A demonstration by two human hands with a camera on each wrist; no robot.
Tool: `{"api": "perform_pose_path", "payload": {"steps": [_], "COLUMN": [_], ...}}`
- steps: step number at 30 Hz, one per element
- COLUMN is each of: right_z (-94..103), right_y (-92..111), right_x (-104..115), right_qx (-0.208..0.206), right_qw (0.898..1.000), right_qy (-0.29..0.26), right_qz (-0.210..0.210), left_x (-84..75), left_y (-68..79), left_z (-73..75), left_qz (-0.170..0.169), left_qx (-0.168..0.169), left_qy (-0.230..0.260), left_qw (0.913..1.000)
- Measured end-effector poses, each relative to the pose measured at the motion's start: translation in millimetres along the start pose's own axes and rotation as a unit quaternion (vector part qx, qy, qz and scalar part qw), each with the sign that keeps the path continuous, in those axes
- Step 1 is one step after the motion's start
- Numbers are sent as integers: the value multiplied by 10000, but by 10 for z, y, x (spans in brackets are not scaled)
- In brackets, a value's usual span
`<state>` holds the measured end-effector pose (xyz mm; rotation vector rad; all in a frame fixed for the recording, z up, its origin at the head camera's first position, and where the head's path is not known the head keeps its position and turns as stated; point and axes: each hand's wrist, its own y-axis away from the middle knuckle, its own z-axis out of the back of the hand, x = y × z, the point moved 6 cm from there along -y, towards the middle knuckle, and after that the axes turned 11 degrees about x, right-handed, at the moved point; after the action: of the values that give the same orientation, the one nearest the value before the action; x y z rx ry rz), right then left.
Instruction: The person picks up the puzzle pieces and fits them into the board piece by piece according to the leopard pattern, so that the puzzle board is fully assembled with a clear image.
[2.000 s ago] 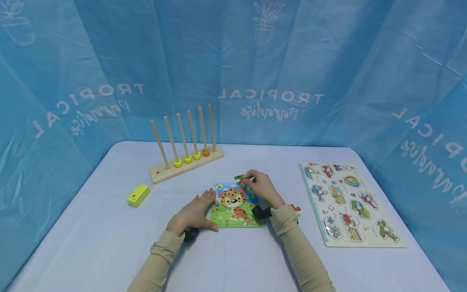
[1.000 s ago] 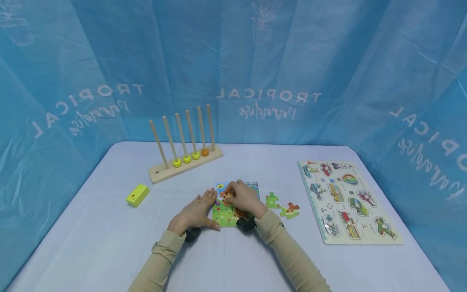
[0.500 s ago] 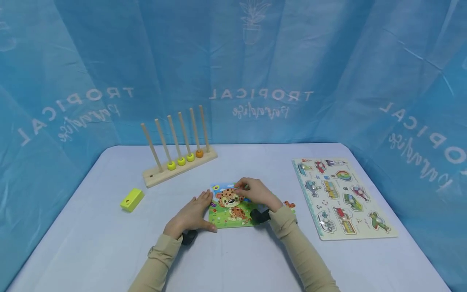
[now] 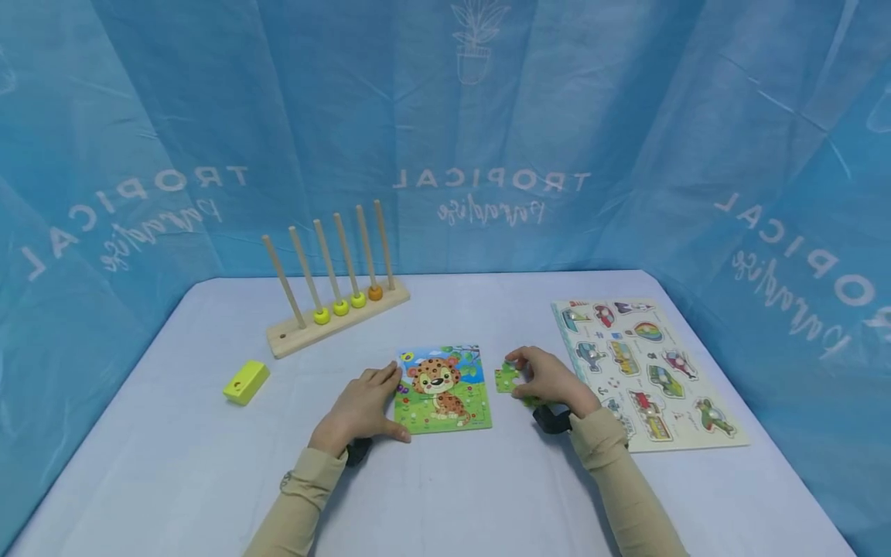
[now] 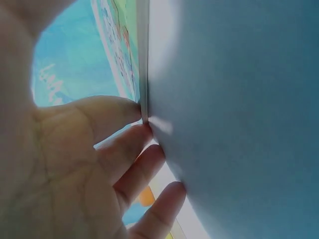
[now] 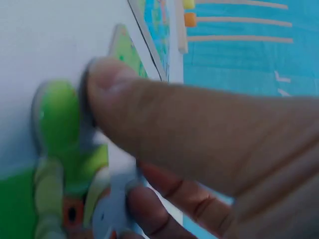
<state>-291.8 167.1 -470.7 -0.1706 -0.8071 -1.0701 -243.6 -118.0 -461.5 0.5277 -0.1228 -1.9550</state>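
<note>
A square jigsaw puzzle [image 4: 442, 402] with a spotted leopard picture lies flat in the middle of the table. My left hand [image 4: 358, 410] rests at its left edge, fingers extended and thumb near the lower left corner; in the left wrist view the fingertips [image 5: 172, 194] meet the board's side. Right of the puzzle, my right hand [image 4: 553, 379] hovers over loose jigsaw pieces, thumb and fingers spread apart. One green piece [image 4: 504, 379] shows by its fingertips. Another piece, green with orange [image 6: 60, 119], is partly hidden under the hand in the head view.
A wooden peg stand [image 4: 341, 317] with yellow and orange beads stands at the back left. Closer on the left lies a yellow block [image 4: 247, 382]. A vehicle peg puzzle board [image 4: 671, 387] lies to the right, partly behind my right wrist. Blue curtains [image 4: 445, 139] enclose the table.
My right hand, which had a jigsaw piece over the leopard puzzle, has left it and moved right to the loose pieces. The left hand stays at the edge. The head view has shifted slightly.
</note>
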Motion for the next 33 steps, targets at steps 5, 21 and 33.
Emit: {"api": "perform_pose_path", "payload": {"steps": [5,21,33], "right_z": [2,76,-319], "right_y": [-31,-26,-265], "right_x": [41,118,794], "right_qx": [-37,-475,257], "right_qw": [9998,9972,9936], "right_qy": [132,-522,-794], "right_qz": [-126,-260,767], "left_x": [17,58,65], "left_y": [3,-107,-60], "left_z": [12,-41,-65], "left_qz": [-12,-207,-247], "left_qx": [37,461,589], "left_qy": [152,772,1030], "left_qw": [9999,9957,9926]}}
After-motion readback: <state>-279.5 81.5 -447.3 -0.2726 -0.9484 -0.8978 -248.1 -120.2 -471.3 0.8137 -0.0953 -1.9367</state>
